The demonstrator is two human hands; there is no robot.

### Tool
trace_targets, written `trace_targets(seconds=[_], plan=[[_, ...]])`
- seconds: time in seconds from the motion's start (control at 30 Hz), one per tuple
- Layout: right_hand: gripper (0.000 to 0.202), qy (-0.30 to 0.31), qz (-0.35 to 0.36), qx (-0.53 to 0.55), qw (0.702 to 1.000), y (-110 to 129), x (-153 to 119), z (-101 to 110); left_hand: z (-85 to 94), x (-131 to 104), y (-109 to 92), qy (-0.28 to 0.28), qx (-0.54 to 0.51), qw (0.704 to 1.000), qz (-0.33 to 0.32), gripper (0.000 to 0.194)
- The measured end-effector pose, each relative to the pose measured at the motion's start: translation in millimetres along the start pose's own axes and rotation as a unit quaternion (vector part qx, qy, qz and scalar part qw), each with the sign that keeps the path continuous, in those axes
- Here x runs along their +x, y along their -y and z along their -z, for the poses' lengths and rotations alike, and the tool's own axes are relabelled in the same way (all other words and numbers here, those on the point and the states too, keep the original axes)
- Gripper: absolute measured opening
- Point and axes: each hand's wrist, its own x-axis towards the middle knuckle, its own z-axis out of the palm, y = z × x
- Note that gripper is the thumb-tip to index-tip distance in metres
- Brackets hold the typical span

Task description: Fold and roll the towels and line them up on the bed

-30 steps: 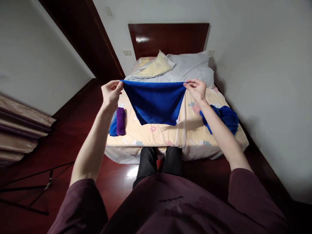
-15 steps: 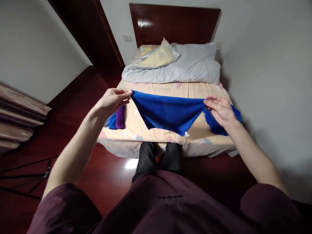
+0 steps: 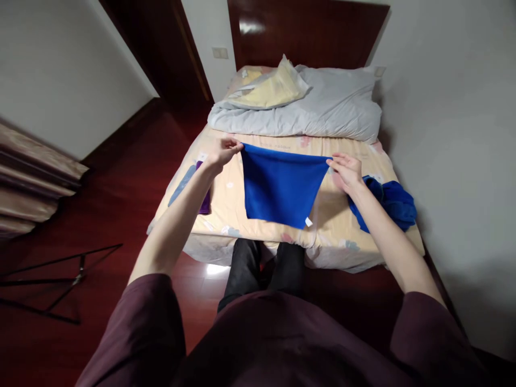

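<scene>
A blue towel (image 3: 282, 188) with a small white tag at its lower right corner is stretched between my two hands over the bed (image 3: 326, 236). My left hand (image 3: 223, 150) pinches its upper left corner. The upper right corner is between the thumb and fingers of my right hand (image 3: 345, 169). Partly behind my left forearm lies a purple cloth (image 3: 205, 201), with a blue-grey patch visible on the other side of the arm. A crumpled blue cloth pile (image 3: 397, 204) rests on the bed beside my right forearm.
Across the head of the bed lie a folded grey-white quilt (image 3: 342, 102) and a pale yellow packet (image 3: 278, 88), below a dark wooden headboard (image 3: 310, 35). A black metal stand (image 3: 78, 277) is on the floor at left, near a curtain (image 3: 36, 172).
My hands have come closer together and reached further over the bed. The towel hangs straighter, its lower edge spread wider. The whole view has shifted a little.
</scene>
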Motion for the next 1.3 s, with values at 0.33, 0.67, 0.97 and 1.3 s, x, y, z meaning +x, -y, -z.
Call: trace_targets(seconds=[0.33, 0.67, 0.97, 1.3], plan=[[0.045, -0.015, 0.087, -0.076, 0.993, -87, -19, -10, 24.5, -23, 99, -0.124, 0.095, 0.972, -0.173, 0.031], [0.037, 0.084, -0.147, -0.124, 0.978, -271, -177, -20, -6.6, -200, 294, 0.017, 0.188, 0.969, 0.158, 0.014], [0.044, 0.024, -0.172, -0.117, 0.978, -285, -183, -29, -10.8, -208, 320, 0.03, 0.111, 0.969, 0.217, 0.043], [0.054, 0.036, -0.185, -0.077, 0.979, -295, -220, -13, -3.9, -219, 326, 0.006, 0.07, 0.967, 0.243, 0.054]])
